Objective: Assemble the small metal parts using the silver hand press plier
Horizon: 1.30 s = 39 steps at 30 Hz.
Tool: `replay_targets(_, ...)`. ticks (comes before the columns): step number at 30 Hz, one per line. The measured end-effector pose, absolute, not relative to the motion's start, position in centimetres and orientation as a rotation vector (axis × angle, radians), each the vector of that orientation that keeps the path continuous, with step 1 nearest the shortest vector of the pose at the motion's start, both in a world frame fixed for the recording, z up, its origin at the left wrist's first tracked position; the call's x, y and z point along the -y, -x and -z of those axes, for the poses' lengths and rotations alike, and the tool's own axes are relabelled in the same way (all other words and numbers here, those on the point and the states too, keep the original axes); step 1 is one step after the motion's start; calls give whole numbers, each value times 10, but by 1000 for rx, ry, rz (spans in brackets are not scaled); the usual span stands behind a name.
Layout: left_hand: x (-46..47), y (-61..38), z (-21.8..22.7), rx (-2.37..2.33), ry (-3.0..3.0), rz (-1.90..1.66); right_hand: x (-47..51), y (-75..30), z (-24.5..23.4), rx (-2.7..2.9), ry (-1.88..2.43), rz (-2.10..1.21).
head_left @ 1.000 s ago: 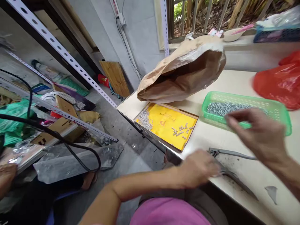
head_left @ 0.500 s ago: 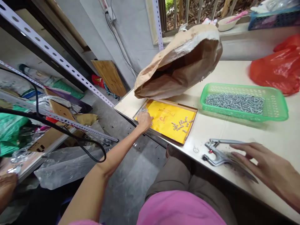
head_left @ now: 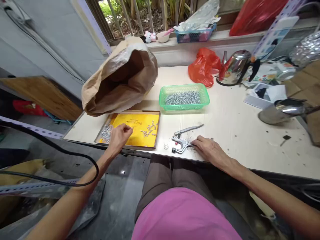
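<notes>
The left hand (head_left: pixel 120 135) is hovering over or resting on the shallow tray (head_left: pixel 158 131), thumb and fingers drawing into a tight pinch; whether they are gripping a small piece is impossible to tell. The thin-walled brown tray is lying along the table's near edge, toward the left corner. Its smooth, printed yellow bottom (head_left: pixel 136 136) is carrying a dense heap of shiny metal pieces (head_left: pixel 106 134) at the left end and scattered short pieces (head_left: pixel 149 129) toward the right.

The right hand (head_left: pixel 208 148) is lying half curled, palm down, its fingertips touching the pliers (head_left: pixel 184 145) and covering the lower handle; how firmly it is holding them is hidden. The grey metal pliers are lying by the near edge of the pale, smooth table (head_left: pixel 225 106), their C-shaped head pointing left and a coiled spring sitting near the slim upper handle.

Behind them, a rectangular green perforated plastic basket (head_left: pixel 185 107) is holding slender silvery pins (head_left: pixel 183 98). A creased brown paper bag (head_left: pixel 135 96) is gaping behind the tray, and a crinkled red plastic bag (head_left: pixel 203 68) is slumping near the back edge beside a polished, rounded kettle (head_left: pixel 233 68).
</notes>
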State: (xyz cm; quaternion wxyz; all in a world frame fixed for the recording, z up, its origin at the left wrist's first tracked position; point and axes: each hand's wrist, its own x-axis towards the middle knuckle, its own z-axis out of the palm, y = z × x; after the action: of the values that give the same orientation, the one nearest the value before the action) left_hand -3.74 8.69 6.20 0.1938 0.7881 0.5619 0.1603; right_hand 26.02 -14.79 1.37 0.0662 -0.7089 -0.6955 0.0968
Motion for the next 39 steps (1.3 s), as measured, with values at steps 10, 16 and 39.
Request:
replay_targets(10, 21, -84, -41, -1097, -1297, -163, 148, -287, -24, 2209, 2233, -196)
replay_targets(16, 30, -101, -24, -1136, -1356, -139, 150, -287, -20, 2173, 2244, -159)
replay_targets(39, 28, -116, -21, -1210, -1422, 232, 149, -297, -20, 2122, 2138, -244)
